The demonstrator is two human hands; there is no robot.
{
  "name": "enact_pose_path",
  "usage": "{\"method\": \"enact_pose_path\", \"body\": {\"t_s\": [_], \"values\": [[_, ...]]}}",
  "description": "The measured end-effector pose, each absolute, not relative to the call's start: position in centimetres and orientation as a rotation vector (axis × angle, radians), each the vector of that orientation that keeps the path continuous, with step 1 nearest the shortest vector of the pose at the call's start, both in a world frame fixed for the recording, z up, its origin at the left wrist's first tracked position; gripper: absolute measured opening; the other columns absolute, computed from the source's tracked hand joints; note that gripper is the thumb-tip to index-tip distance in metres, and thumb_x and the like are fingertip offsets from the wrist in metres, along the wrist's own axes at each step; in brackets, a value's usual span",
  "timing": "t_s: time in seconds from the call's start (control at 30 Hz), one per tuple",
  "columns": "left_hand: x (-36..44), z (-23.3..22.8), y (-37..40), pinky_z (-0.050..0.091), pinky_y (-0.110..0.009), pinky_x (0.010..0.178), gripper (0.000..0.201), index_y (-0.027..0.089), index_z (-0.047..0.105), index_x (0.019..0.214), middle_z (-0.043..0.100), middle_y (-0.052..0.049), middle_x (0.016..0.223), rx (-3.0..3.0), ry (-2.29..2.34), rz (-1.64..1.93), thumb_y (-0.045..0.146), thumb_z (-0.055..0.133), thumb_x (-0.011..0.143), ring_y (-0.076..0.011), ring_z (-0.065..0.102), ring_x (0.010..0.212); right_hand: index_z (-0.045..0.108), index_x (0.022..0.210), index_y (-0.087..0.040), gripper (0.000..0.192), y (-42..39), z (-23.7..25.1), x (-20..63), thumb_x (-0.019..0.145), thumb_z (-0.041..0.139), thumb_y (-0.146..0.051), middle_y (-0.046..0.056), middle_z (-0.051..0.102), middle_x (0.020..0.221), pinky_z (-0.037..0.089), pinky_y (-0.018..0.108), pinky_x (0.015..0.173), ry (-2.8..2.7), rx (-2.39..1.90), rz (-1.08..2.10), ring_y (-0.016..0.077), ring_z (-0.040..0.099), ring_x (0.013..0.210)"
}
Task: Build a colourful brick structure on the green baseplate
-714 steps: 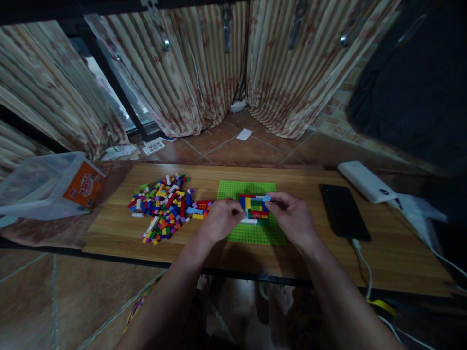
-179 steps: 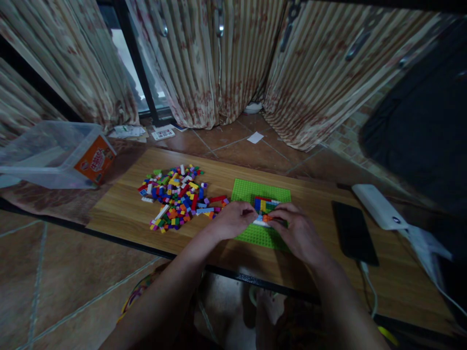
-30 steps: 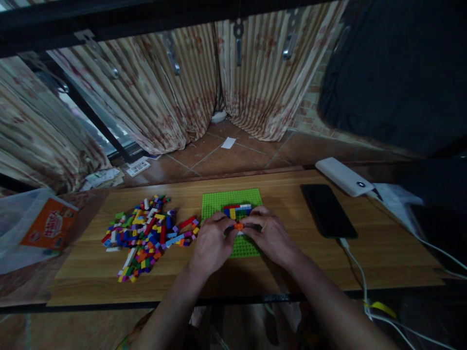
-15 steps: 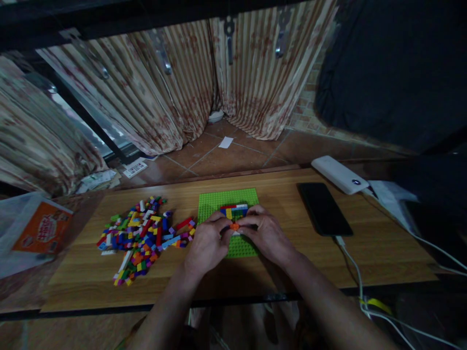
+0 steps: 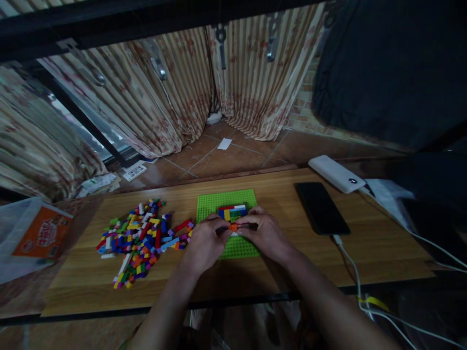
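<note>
Between my fingertips sits a small orange toy brick (image 5: 232, 227), over the lower middle of a green studded baseplate (image 5: 239, 250). My left hand (image 5: 207, 240) pinches it from the left, and my right hand (image 5: 268, 235) pinches it from the right. Just behind the fingers, a block of joined bricks (image 5: 232, 212) in red, white, blue and yellow stands on the baseplate. Something white shows directly under the orange brick, partly covered by my fingers. Left of the baseplate a heap of loose coloured bricks (image 5: 144, 238) spreads over the wooden table (image 5: 83, 287).
A black phone (image 5: 321, 208) lies to the right with a white cable (image 5: 352, 265) plugged in. Behind it is a white power bank (image 5: 336, 173). A clear plastic bag with an orange label (image 5: 42, 232) sits at the left end. Striped curtains (image 5: 251, 82) hang beyond the table.
The view has shifted slightly. Both hands stay at nearly the same spot on the baseplate, still pinching the orange brick.
</note>
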State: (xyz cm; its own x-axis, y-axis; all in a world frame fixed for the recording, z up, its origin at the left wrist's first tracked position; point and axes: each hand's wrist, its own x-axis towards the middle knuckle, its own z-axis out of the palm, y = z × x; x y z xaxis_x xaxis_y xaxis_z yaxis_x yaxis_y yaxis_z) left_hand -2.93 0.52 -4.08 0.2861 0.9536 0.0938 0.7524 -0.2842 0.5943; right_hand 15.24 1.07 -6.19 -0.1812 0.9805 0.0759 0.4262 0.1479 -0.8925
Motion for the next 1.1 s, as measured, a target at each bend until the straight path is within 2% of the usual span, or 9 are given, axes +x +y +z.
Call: {"method": "enact_pose_path", "body": {"t_s": [0.13, 0.3, 0.4, 0.53, 1.1], "values": [[-3.2, -4.0, 0.4, 0.051, -0.028, 0.077, 0.015, 0.021, 0.072, 0.093, 0.068, -0.003, 0.095, 2.097, 1.472, 0.647, 0.022, 0.059, 0.084, -0.0151, 0.064, 0.081, 0.073, 0.091, -0.023, 0.016, 1.1, -5.6, 15.7, 0.078, 0.069, -0.031, 0.003, 0.059, 0.089, 0.047, 0.032, 0.078, -1.739, -1.359, 0.974, 0.0159, 0.060, 0.084], [-3.6, -3.9, 0.5, 0.051, -0.027, 0.076, 0.018, 0.020, 0.071, 0.095, 0.069, -0.003, 0.093, 2.044, 1.499, 0.684, 0.018, 0.057, 0.083, -0.0150, 0.064, 0.079, 0.066, 0.079, -0.019, 0.021, 1.1, -5.3, 15.0, 0.083, 0.060, -0.039, 0.003, 0.062, 0.082, 0.045, 0.029, 0.069, -1.742, -1.478, 0.843, 0.0156, 0.059, 0.076], [-3.5, -4.1, 0.6, 0.050, -0.026, 0.076, 0.019, 0.019, 0.070, 0.091, 0.070, -0.002, 0.089, 2.002, 1.510, 0.711, 0.017, 0.052, 0.086, -0.0146, 0.064, 0.080, 0.062, 0.076, -0.019, 0.025, 1.1, -5.3, 14.5, 0.078, 0.063, -0.044, 0.003, 0.060, 0.080, 0.043, 0.029, 0.066, -1.749, -1.575, 0.791, 0.0151, 0.057, 0.071], [-3.3, -4.5, 0.7, 0.047, -0.025, 0.071, 0.013, 0.018, 0.067, 0.083, 0.067, -0.002, 0.081, 1.985, 1.530, 0.738, 0.020, 0.054, 0.085, -0.0138, 0.062, 0.075, 0.060, 0.073, -0.020, 0.026, 1.2, -5.3, 14.2, 0.073, 0.067, -0.044, 0.001, 0.057, 0.077, 0.041, 0.030, 0.065, -1.756, -1.676, 0.769, 0.0153, 0.055, 0.069], [-2.1, -4.6, 0.2, 0.044, -0.023, 0.064, 0.011, 0.019, 0.067, 0.073, 0.065, 0.000, 0.073, 1.951, 1.702, 0.770, 0.016, 0.058, 0.080, -0.0130, 0.060, 0.069, 0.060, 0.070, -0.020, 0.024, 1.4, -6.0, 13.9, 0.069, 0.068, -0.043, 0.000, 0.055, 0.073, 0.040, 0.029, 0.062, -1.749, -1.693, 0.693, 0.0149, 0.054, 0.065]]}}
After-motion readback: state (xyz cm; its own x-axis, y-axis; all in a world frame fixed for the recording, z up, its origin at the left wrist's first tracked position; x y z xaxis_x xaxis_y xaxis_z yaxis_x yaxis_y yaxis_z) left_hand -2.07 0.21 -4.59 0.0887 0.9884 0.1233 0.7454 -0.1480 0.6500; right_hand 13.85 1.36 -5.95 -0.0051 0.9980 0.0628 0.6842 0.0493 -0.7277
